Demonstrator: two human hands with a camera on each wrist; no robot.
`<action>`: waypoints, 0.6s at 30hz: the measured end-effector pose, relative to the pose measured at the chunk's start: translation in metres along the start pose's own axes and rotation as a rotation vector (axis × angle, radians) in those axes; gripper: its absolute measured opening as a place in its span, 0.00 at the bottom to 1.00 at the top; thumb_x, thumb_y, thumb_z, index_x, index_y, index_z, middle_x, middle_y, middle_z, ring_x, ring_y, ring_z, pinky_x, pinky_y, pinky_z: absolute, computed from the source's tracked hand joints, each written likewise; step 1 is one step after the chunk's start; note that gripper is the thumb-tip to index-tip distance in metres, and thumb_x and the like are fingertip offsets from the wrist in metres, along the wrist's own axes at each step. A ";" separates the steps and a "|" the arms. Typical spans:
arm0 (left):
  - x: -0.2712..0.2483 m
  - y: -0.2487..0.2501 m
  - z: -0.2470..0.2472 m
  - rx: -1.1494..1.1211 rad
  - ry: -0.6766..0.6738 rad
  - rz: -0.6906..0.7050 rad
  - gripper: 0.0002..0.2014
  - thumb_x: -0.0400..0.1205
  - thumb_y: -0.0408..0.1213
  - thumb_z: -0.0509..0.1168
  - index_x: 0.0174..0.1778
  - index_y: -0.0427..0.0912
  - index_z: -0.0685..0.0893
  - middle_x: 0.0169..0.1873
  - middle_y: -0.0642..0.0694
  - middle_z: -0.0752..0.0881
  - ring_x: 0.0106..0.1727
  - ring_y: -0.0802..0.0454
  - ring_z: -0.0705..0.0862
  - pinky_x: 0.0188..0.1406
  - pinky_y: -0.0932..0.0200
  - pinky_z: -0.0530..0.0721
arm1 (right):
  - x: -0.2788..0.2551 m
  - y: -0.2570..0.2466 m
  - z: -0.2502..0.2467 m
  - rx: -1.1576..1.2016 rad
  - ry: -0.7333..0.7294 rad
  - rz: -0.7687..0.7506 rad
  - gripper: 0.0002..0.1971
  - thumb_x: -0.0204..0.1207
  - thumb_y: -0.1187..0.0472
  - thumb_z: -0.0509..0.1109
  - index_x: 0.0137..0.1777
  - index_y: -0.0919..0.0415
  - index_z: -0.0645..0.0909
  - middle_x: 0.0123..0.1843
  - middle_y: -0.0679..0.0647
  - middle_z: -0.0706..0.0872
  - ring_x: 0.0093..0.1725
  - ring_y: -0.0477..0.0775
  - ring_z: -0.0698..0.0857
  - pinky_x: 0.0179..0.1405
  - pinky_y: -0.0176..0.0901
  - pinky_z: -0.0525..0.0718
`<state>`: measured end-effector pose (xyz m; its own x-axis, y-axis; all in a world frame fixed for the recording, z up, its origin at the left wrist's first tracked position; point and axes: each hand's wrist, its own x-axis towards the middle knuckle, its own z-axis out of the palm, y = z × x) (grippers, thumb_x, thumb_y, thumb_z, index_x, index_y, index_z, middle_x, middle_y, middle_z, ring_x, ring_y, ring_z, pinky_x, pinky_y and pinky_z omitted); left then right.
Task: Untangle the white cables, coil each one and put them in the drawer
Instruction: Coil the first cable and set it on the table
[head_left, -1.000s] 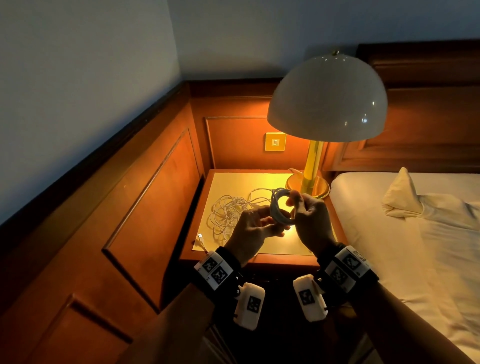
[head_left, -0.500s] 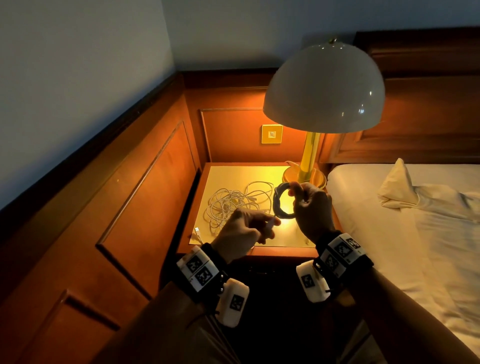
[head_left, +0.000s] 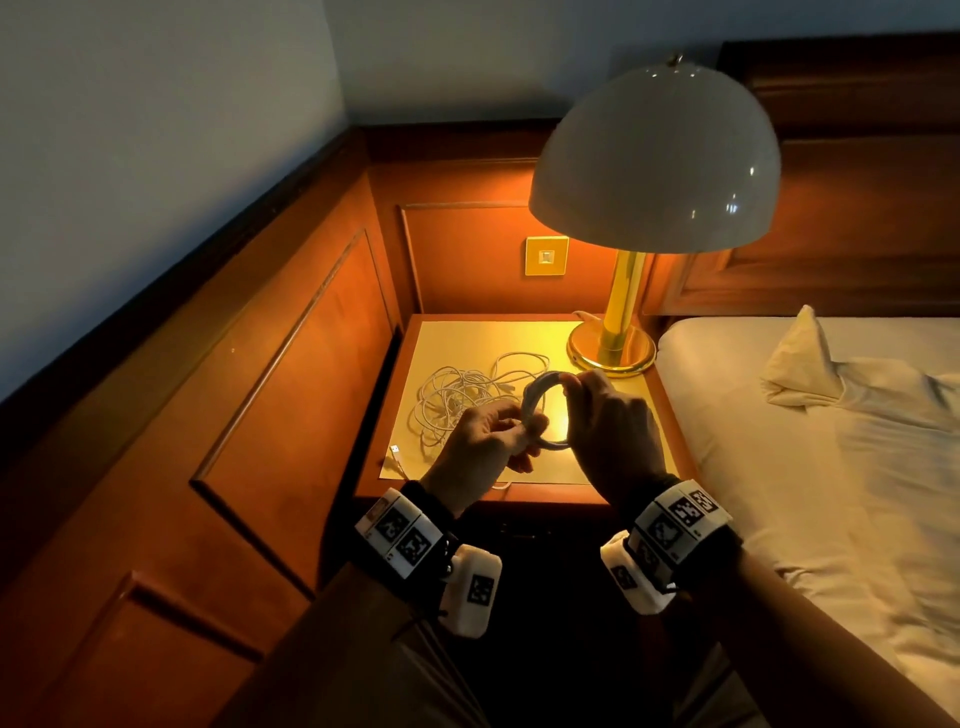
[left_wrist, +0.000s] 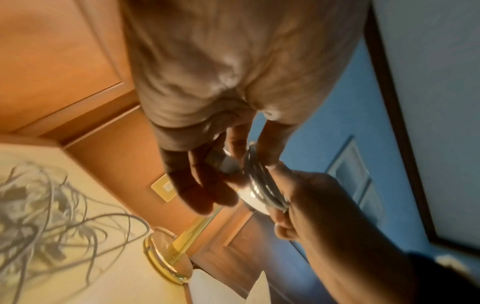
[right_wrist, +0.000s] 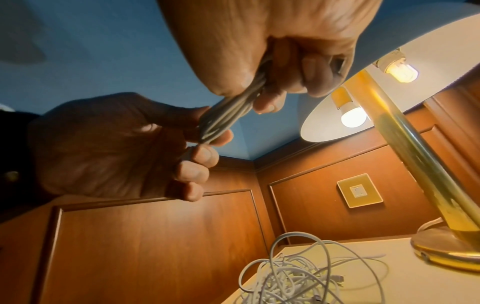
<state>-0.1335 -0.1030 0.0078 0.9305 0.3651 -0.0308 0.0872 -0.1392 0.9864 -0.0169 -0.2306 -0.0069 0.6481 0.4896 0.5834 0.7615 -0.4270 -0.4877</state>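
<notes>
A white cable wound into a small coil (head_left: 535, 400) is held upright above the front of the nightstand (head_left: 519, 338). My right hand (head_left: 571, 384) grips the coil's top right side, seen closely in the right wrist view as the coil (right_wrist: 233, 107) running through its curled fingers. My left hand (head_left: 522, 428) pinches the coil's lower left edge. In the left wrist view its fingers also hold a white plug end (left_wrist: 228, 164) beside the coil (left_wrist: 262, 185). A tangled heap of white cables (head_left: 457, 395) lies on the nightstand behind my left hand. No drawer shows.
A brass lamp (head_left: 623, 306) with a white dome shade stands lit at the nightstand's back right corner. Wood panelling (head_left: 291, 364) walls in the left and back. A bed (head_left: 805, 467) with cream sheets lies to the right. One loose plug (head_left: 395, 449) lies near the front left corner.
My left hand, which had dropped slightly away from the coil half a second ago, has come back up and pinches its lower edge. The right hand keeps its grip.
</notes>
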 end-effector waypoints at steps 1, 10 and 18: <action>0.001 -0.001 0.002 0.072 0.012 0.027 0.09 0.88 0.40 0.64 0.53 0.38 0.84 0.34 0.44 0.85 0.32 0.55 0.83 0.38 0.55 0.84 | -0.001 0.001 0.000 -0.001 -0.010 0.004 0.16 0.88 0.49 0.54 0.52 0.58 0.77 0.23 0.44 0.75 0.19 0.41 0.75 0.19 0.31 0.66; 0.009 -0.017 -0.015 0.342 0.105 0.051 0.09 0.92 0.33 0.54 0.50 0.42 0.78 0.32 0.55 0.80 0.26 0.65 0.77 0.25 0.72 0.70 | -0.024 0.014 -0.009 0.109 -0.193 -0.023 0.14 0.85 0.50 0.61 0.58 0.59 0.81 0.40 0.54 0.88 0.37 0.51 0.85 0.38 0.46 0.84; 0.010 -0.022 -0.001 -0.044 -0.070 -0.014 0.08 0.92 0.30 0.52 0.51 0.38 0.75 0.34 0.47 0.78 0.28 0.50 0.78 0.27 0.54 0.76 | -0.024 0.016 -0.007 0.552 -0.294 0.385 0.11 0.85 0.56 0.62 0.58 0.60 0.82 0.46 0.50 0.89 0.50 0.49 0.86 0.48 0.46 0.82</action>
<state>-0.1266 -0.0952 -0.0140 0.9522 0.3008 -0.0542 0.0860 -0.0934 0.9919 -0.0204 -0.2545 -0.0238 0.7875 0.5992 0.1440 0.3232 -0.2026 -0.9244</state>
